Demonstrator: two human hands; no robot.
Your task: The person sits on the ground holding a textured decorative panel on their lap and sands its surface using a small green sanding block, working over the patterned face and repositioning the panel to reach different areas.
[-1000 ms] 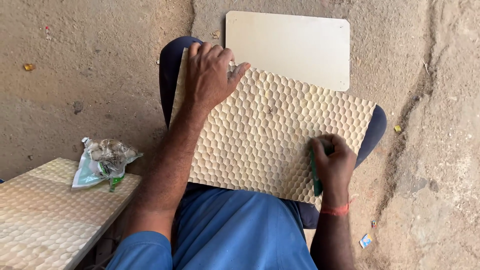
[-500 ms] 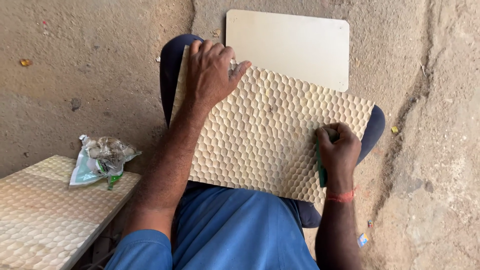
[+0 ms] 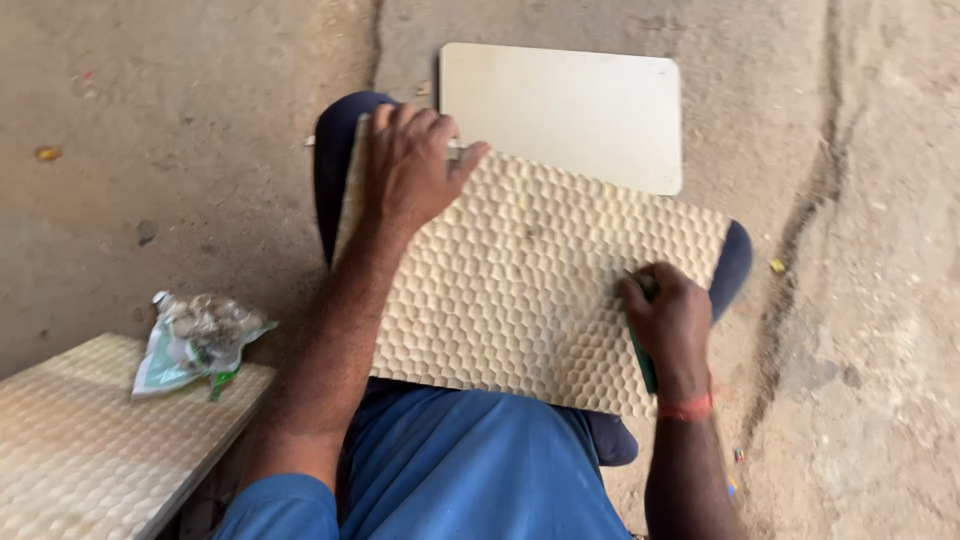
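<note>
A beige board carved with a honeycomb pattern [image 3: 520, 280] lies tilted across my lap, over my knees in dark trousers. My left hand [image 3: 410, 170] lies flat on its far left corner, fingers spread, pressing it down. My right hand [image 3: 668, 320] is closed around a thin green tool [image 3: 640, 360] and rests on the board's right part, the tool's working end hidden under my fingers. A red band circles my right wrist.
A plain smooth board [image 3: 565, 110] lies on the concrete floor just beyond my knees. At lower left, another honeycomb-carved board [image 3: 80, 450] carries a crumpled plastic bag [image 3: 190, 340]. A crack runs down the floor at right [image 3: 800, 240].
My right hand with the green tool has shifted slightly up the board's right side. My left hand stays on the far corner.
</note>
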